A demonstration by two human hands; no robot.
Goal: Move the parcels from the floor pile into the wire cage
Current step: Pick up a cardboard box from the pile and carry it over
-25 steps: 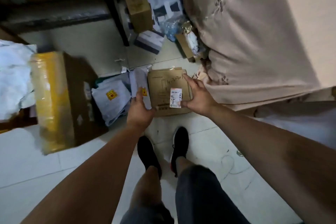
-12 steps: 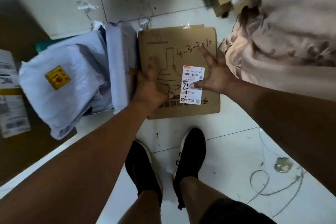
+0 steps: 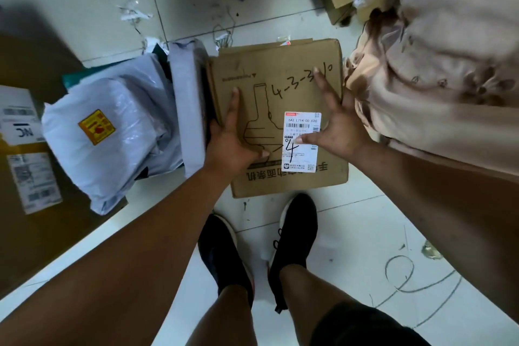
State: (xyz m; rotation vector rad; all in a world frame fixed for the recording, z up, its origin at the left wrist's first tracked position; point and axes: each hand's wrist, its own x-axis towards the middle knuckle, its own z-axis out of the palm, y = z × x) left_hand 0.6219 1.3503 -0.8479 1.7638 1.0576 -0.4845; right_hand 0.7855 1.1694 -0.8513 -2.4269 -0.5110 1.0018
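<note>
A flat brown cardboard box (image 3: pixel 280 64) with "4-3-310" handwritten in black marker lies on the white tiled floor (image 3: pixel 351 233), straight ahead of the person's two black shoes (image 3: pixel 224 253). A white printed shipping label (image 3: pixel 297 160) is stuck on its top face, toward the near right.

The left hand (image 3: pixel 233 143) is at the box's left edge. Its index finger lies straight along the top face, the thumb spreads across the top toward the label, and the other fingers bend down over the edge into the narrow gap beside the box, so it grips that side. Their tips are hidden.

The right hand (image 3: pixel 334 132) rests flat on the right part of the top face, fingers straight and spread, holding nothing. Its thumb tip touches the label and its longest finger reaches the handwritten numbers.

Just left of the box a slim white parcel (image 3: pixel 188 109) stands on its edge, touching the box or very nearly. Against its far side leans a puffy grey-white plastic mailer bag (image 3: pixel 112 132) with a yellow sticker. Further left sits a large brown carton (image 3: pixel 28 233) with white labels. A crumpled beige cloth (image 3: pixel 435 78) hangs at the right, close to the box's right edge.
</note>
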